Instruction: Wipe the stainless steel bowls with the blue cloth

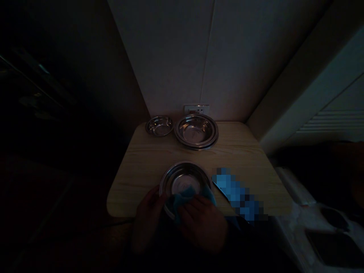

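A shiny metal bowl [184, 168] rests at the near side of the small wooden table. My left hand [149, 210] grips its left rim, thumb at the edge. Bunched in my right hand [200, 220] is a blue cloth [186, 194], pressed against the near inside wall of the bowl, with part of it hanging over the right rim. Dim light hides the detail of my fingers. Farther back stand a stack of metal bowls [196, 132] and, left of it, a smaller metal bowl [160, 127].
A phone [234, 195] with a lit, blurred-out screen lies right of the bowl. The wooden tabletop [241, 151] meets a wall with a socket plate [196, 109]. To the right are a pale panel and a white surface [301, 216] with dark items.
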### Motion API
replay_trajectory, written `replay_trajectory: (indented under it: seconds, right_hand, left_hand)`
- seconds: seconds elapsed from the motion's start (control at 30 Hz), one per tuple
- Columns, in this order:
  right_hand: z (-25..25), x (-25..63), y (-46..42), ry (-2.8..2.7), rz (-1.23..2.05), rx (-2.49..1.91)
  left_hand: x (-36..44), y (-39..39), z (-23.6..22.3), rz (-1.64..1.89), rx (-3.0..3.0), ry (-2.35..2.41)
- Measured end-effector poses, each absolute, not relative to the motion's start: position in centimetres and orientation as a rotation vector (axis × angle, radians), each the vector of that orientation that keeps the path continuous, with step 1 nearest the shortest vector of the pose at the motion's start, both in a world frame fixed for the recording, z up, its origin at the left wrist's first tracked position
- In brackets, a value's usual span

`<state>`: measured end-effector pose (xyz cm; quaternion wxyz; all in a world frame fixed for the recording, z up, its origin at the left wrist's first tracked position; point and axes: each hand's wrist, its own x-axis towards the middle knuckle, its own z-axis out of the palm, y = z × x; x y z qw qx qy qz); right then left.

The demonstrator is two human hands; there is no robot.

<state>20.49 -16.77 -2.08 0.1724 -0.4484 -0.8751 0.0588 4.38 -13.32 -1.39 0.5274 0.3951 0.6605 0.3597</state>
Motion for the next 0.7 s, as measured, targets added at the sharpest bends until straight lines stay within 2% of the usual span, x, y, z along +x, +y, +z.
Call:
replay_trajectory:
  seconds: [0.7]
  right_hand:
    - [-0.3,19.8,-16.4,-2.514,0.335,-1.425]
  left_hand:
    - [4.3,-13.4,-1.8,0.925,0.969,1.633]
